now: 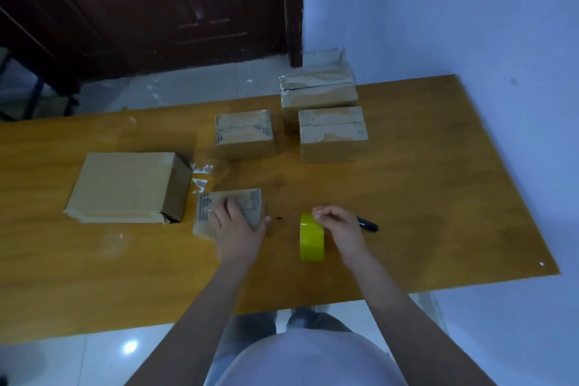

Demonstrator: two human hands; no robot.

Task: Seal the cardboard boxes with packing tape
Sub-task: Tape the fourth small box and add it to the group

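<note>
**Small box pinned flat, tape roll pinched on edge**

Nearest the person, the yellow tape roll [312, 241] stands on its edge on the wooden table [438, 213]; every place below is given from this roll. The right hand [340, 229] sits at the roll's top right, its fingers curled and its fingertips pinching at the upper rim. Whether they hold a loose tape end or the roll itself is hard to tell, since the picture is soft there. Just right of the roll, partly behind that hand, lies a black marker [368, 224].

Left of the roll, the left hand [235, 229] lies palm down with fingers spread, pressing on top of a small printed box [228, 213], which rests flat on the table. Farther left again sits a large plain cardboard box [125, 188], with a crumpled bit of clear tape [202, 177] at its right edge, between it and the small box.

Beyond the roll, toward the far side of the table, a taped box [244, 133] stands to the left. Straight beyond and slightly right stands another taped box [332, 135], and just behind that one a taller stacked pile of boxes [318, 88] rises by the wall [470, 25], near the dark wooden door [141, 9].
</note>
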